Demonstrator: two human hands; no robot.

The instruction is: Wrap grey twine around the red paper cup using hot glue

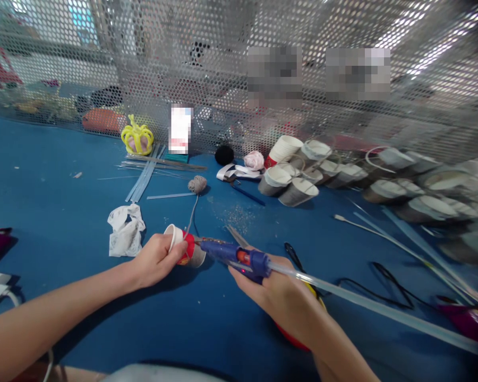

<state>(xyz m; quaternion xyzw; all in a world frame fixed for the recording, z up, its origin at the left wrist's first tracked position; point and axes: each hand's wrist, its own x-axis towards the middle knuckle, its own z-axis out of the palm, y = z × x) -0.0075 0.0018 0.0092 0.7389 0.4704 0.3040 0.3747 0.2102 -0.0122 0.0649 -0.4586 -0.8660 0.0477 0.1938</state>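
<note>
My left hand (157, 258) is closed around a paper cup (188, 248), which lies tilted on its side with its white rim toward the left. The cup is red in the middle, and grey yarn covers its base end. From it a strand of yarn runs up to a small grey yarn ball (197, 184). My right hand (276, 294) grips a blue hot glue gun (233, 254), its nozzle at the cup's side; whether it touches I cannot tell. A long clear glue stick (342, 294) sticks out of its back. Scissors (238, 236) lie partly hidden behind the gun and hand.
Several yarn-wrapped cups (299, 192) stand at the back right, beside a stack of paper cups (286, 148). Clear glue sticks (146, 178), a yellow crown-shaped piece (137, 137) and a phone (180, 129) are at the back. Crumpled white paper (126, 231) lies left; a black cord (386, 289) lies right.
</note>
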